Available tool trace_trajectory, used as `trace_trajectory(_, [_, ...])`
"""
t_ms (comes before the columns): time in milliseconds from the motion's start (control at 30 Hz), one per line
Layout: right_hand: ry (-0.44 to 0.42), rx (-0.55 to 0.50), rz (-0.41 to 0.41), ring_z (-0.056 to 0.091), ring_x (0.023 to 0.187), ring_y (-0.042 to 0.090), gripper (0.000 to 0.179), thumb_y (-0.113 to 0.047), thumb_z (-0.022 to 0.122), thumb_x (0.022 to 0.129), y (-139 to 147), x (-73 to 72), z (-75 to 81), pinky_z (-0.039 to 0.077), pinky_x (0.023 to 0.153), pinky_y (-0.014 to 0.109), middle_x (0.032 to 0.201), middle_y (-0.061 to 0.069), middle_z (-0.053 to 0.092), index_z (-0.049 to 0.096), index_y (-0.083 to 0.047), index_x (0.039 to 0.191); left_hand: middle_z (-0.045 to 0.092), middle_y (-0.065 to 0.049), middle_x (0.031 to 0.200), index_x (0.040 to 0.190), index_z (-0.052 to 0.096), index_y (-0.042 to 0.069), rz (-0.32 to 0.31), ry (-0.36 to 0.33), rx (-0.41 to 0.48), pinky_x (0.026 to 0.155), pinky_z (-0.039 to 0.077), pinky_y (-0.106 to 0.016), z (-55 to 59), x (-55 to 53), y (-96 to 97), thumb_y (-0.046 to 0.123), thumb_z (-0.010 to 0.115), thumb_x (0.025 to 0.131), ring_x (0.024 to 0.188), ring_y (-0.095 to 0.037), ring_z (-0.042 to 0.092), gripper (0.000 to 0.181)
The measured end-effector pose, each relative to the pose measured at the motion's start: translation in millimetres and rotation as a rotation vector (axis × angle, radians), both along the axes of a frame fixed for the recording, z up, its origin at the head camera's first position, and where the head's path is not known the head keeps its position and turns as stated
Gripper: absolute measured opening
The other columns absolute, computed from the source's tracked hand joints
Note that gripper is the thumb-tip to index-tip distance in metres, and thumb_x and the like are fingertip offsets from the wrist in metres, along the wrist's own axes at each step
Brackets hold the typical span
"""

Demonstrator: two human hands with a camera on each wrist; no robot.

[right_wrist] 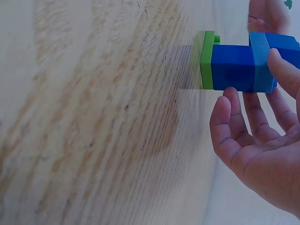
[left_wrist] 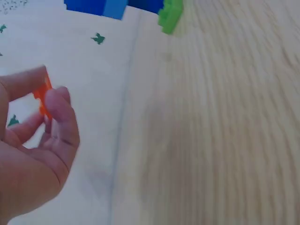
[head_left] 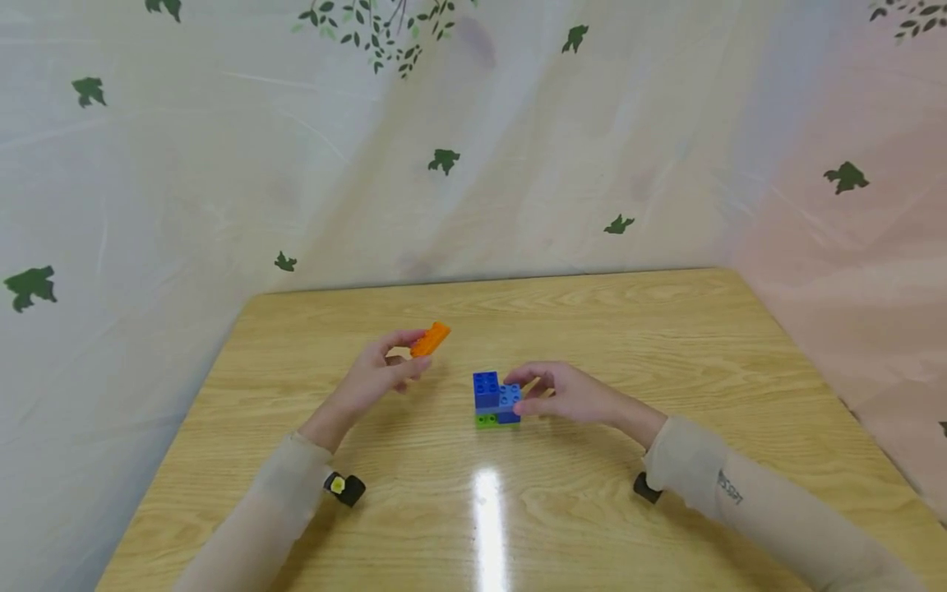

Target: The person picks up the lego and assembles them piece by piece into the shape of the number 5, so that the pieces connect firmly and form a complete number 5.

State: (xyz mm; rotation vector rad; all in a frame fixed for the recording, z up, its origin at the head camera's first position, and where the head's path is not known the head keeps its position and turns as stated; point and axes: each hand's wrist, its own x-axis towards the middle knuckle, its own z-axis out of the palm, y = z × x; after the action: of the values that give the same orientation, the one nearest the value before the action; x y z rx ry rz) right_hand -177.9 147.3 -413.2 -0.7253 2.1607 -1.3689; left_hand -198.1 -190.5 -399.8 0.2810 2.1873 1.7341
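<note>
Raised over the table on the left, my left hand [head_left: 376, 375] pinches a thin orange toy brick [head_left: 431, 339] between thumb and fingers. The same brick [left_wrist: 43, 98] shows edge-on in the left wrist view, partly covered by the fingers. A small toy-brick stack [head_left: 486, 393] stands near the table's middle. It has a flat green base [right_wrist: 206, 61], a dark blue brick [right_wrist: 233, 68] above that, a lighter blue layer [right_wrist: 261, 63], and another dark blue brick on top. My right hand [head_left: 561, 393] holds the stack's right side, thumb on the lighter blue layer, fingers opposite.
The wooden table [head_left: 629, 329] has a shiny light streak [head_left: 488, 526] in front of the stack. Behind and beside it hangs a pale cloth [head_left: 518, 197] with green leaf and bird prints. Dark wrist cameras [head_left: 345, 488] sit below both sleeves.
</note>
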Motion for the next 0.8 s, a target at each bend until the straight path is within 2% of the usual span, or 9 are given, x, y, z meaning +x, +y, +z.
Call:
trace_trajectory(167, [-0.017,-0.01,0.008,0.064,0.108,0.029,0.042,-0.021,0.072,0.097,0.9,-1.5,-1.5,0.058,0.084,0.037,0.127,0.011,0.061,0.061,-0.007,0.135,0.054,-0.005,0.136,0.14,0.06,0.022,-0.065,0.058,0.09,0.065,0.052,-0.026,18.5,8.4,14.8,0.031,0.077,0.092,0.086,-0.036,0.06,0.051])
trace_trajectory(300, [-0.02,-0.014,0.011,0.064,0.107,0.028,0.041,-0.022,0.072,0.097,0.7,-3.2,-3.1,0.058,0.085,0.036,0.128,0.01,0.061,0.061,-0.008,0.135,0.058,-0.005,0.133,0.137,0.062,0.022,-0.121,0.084,0.113,0.062,0.05,-0.026,25.4,12.5,27.2,0.026,0.078,0.092,0.08,-0.027,0.06,0.048])
trace_trajectory(467, [-0.031,-0.011,0.009,0.064,0.108,0.028,0.041,-0.022,0.071,0.097,-0.2,-5.1,-3.0,0.058,0.086,0.038,0.128,0.009,0.061,0.061,-0.01,0.135,0.06,-0.005,0.131,0.136,0.063,0.02,-0.174,0.118,0.12,0.059,0.049,-0.026,25.2,12.7,37.8,0.02,0.077,0.093,0.079,-0.03,0.059,0.045])
trace_trajectory(667, [-0.044,-0.021,0.01,0.064,0.107,0.03,0.04,-0.023,0.071,0.098,0.2,-4.8,-3.5,0.057,0.085,0.043,0.127,0.009,0.062,0.061,-0.01,0.134,0.061,-0.002,0.134,0.138,0.062,0.019,-0.261,0.143,0.097,0.057,0.049,-0.026,18.8,12.4,45.5,0.021,0.076,0.094,0.086,-0.05,0.055,0.046])
trace_trajectory(733, [-0.043,-0.022,0.01,0.063,0.106,0.031,0.04,-0.023,0.071,0.098,0.3,-4.6,-3.3,0.057,0.085,0.044,0.128,0.008,0.062,0.061,-0.01,0.134,0.061,-0.001,0.134,0.138,0.061,0.019,-0.284,0.148,0.081,0.057,0.05,-0.027,17.6,12.7,46.8,0.021,0.076,0.094,0.087,-0.05,0.055,0.046])
trace_trajectory(800, [-0.04,-0.024,0.014,0.063,0.106,0.031,0.04,-0.023,0.071,0.098,0.2,-4.7,-3.7,0.057,0.086,0.044,0.129,0.008,0.062,0.061,-0.01,0.135,0.062,-0.001,0.133,0.137,0.062,0.018,-0.298,0.16,0.06,0.056,0.051,-0.028,17.7,13.3,47.6,0.02,0.076,0.094,0.084,-0.043,0.057,0.046])
